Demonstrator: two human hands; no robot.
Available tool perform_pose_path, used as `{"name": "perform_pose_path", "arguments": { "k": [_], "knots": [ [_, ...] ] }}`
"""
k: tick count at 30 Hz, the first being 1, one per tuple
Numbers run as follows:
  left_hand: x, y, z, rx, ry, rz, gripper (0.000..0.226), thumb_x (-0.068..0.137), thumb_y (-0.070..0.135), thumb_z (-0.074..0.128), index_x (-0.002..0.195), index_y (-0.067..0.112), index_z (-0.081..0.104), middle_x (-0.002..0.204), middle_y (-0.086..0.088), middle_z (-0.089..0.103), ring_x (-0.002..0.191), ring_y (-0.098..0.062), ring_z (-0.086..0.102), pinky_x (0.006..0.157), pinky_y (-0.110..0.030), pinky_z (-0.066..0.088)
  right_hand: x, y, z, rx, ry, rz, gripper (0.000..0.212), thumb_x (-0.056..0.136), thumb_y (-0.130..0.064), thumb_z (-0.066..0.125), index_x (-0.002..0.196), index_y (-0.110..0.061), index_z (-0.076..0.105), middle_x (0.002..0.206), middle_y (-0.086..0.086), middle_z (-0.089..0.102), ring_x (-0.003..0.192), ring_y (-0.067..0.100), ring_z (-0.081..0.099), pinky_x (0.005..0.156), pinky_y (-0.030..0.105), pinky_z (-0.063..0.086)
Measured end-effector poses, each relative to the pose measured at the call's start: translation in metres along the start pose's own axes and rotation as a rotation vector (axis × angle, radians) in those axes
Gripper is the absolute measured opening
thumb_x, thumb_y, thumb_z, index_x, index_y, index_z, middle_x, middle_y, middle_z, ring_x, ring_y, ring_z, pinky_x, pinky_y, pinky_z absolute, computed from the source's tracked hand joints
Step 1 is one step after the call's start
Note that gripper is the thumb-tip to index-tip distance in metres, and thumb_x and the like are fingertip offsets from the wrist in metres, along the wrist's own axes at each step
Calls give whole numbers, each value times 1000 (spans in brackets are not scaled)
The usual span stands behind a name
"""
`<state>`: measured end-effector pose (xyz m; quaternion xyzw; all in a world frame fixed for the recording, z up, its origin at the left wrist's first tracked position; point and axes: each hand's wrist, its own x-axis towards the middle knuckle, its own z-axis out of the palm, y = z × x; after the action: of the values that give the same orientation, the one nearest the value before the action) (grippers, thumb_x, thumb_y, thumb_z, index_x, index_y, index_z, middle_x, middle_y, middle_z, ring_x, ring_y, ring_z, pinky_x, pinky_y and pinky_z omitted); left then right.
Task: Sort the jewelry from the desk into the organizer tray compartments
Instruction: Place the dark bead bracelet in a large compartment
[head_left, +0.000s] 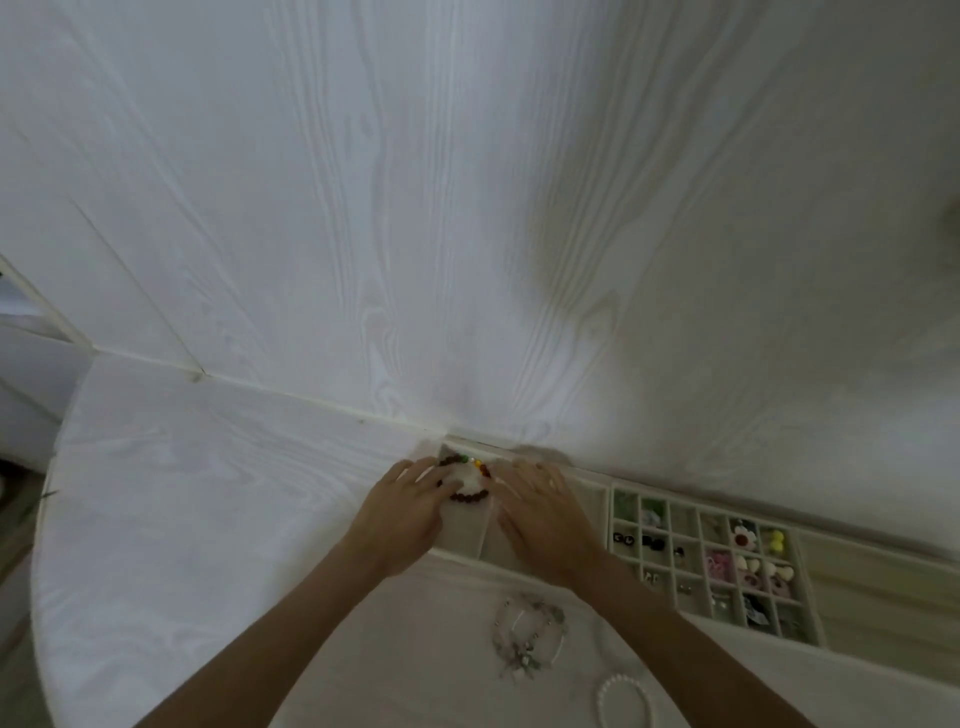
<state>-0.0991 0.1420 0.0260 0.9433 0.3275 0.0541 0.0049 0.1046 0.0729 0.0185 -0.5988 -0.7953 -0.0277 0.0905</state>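
Now both hands lie over the left end of the organizer tray (597, 519), which sits on the white counter (208, 519) against the wall. Left hand (402, 519) touches the dark beaded bracelet (464, 479) with straight fingers; the bracelet rings a white cushion in the tray's far-left compartment. Right hand (545, 519) rests flat, fingers relaxed, on the next compartment. Nearer than the tray, a silvery bracelet cluster (530, 634) and a pearl bracelet (623, 701) lie on the counter.
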Motion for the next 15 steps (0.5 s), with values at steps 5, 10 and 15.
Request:
{"name": "perform_pose_path", "arguments": {
  "k": [5,10,15],
  "knots": [
    [4,49,-27,-228,29,-111,26,78,17,55,95,20,73,99,1,71,92,-23,67,74,-31,52,-57,24,-44,234,34,183,36,94,-31,35,110,-21,66,114,-1,64,108,17,52,94,33,34],
    [20,129,-36,-401,-172,-121,29,96,27,43,116,31,63,118,8,65,107,-15,61,84,-29,48,-158,61,-83,314,-4,371,30,90,-24,44,90,-13,72,91,3,70,87,24,64,79,29,41],
    [41,216,-22,-429,-276,-62,29,94,29,45,116,35,63,117,7,66,108,-16,61,87,-29,47,-264,98,-107,346,-65,651,21,92,-13,54,103,-21,70,109,-7,63,108,4,50,98,17,29]
  ]
}}
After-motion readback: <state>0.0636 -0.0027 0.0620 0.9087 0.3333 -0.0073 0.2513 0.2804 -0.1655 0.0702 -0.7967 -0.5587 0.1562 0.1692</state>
